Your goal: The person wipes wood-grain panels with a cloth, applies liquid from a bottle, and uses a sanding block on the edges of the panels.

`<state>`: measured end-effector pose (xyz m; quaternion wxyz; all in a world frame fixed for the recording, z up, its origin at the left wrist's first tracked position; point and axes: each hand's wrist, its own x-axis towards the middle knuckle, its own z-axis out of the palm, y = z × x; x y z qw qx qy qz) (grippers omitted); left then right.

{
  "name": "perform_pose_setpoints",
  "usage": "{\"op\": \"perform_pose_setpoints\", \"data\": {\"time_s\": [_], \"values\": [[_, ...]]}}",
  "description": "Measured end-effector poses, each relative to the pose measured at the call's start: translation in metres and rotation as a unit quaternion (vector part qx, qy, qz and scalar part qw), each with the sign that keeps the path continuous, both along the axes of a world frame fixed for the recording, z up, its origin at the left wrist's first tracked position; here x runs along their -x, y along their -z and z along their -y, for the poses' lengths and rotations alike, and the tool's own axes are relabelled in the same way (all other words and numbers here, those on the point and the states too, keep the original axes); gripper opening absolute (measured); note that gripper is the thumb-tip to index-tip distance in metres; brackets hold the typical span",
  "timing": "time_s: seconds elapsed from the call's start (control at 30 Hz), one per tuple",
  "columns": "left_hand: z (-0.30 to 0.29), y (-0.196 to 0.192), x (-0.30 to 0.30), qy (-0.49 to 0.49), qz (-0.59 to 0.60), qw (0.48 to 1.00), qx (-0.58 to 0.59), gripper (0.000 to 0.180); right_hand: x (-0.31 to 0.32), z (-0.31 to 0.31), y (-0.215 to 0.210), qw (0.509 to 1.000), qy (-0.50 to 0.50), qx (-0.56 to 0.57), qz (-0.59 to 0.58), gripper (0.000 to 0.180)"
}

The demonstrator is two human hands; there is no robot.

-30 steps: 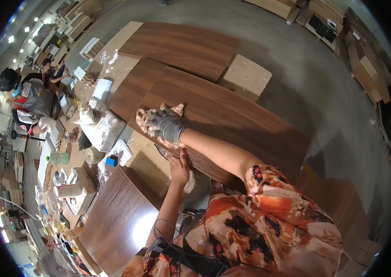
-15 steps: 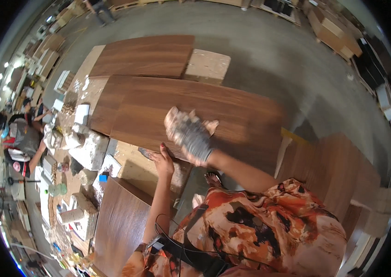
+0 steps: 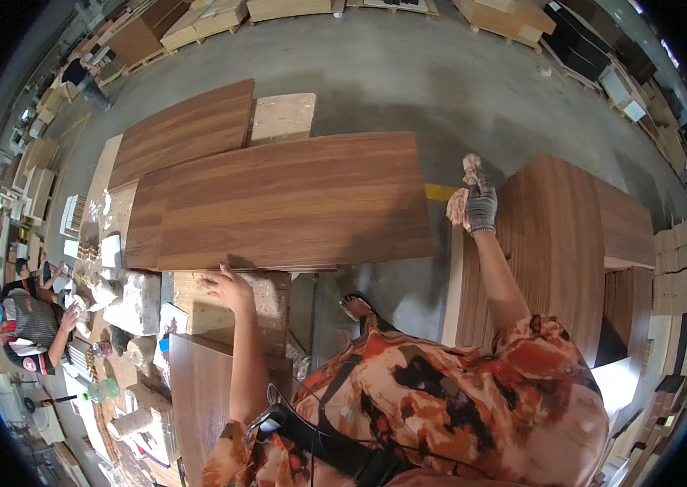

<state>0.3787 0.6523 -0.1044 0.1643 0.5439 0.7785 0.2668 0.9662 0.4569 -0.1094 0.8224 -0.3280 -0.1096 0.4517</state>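
Grey floor (image 3: 384, 85), brown wood-grain panel (image 3: 295, 199).
Grey-gloved right hand (image 3: 484, 209) holds pinkish cloth (image 3: 457, 209), right; bare left hand (image 3: 231, 287) spread, panel's near edge.

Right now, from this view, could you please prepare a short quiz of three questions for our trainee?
1. What does the right hand hold?
2. True or false: the left hand is bare.
3. Where is the right hand? A) above the middle of the long wood-grain panel; B) past that panel's right end; C) underneath that panel.

Key: 1. A crumpled pinkish cloth. 2. True. 3. B.
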Motion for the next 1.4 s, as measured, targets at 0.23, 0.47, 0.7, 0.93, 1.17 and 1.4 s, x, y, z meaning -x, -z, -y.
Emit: {"op": "perform_pose_setpoints", "data": {"time_s": [0.23,0.47,0.7,0.93,1.17,1.4], "values": [[-0.035,-0.040,-0.044,0.191,-0.185,0.963,-0.044,0.064,0.246,-0.039,-0.047,0.596,0.053,0.133,0.790,0.036],[-0.029,-0.046,-0.072,0.199,-0.279,0.939,0.026,0.062,0.206,0.020,-0.015,0.783,-0.054,0.217,0.581,0.054],[-0.020,-0.049,-0.073,0.197,-0.289,0.936,0.050,0.063,0.119,0.093,-0.036,0.872,0.211,0.205,0.392,0.031],[-0.025,-0.048,-0.077,0.193,-0.285,0.939,0.023,0.062,0.237,-0.005,-0.068,0.856,-0.068,0.137,0.493,0.058],[-0.023,-0.046,-0.068,0.188,-0.287,0.939,0.029,0.062,0.254,-0.095,-0.075,0.435,-0.081,0.178,0.879,0.088],[-0.022,-0.052,-0.074,0.185,-0.305,0.934,0.039,0.062,0.069,-0.145,-0.068,0.514,0.066,0.335,0.787,0.061]]}}
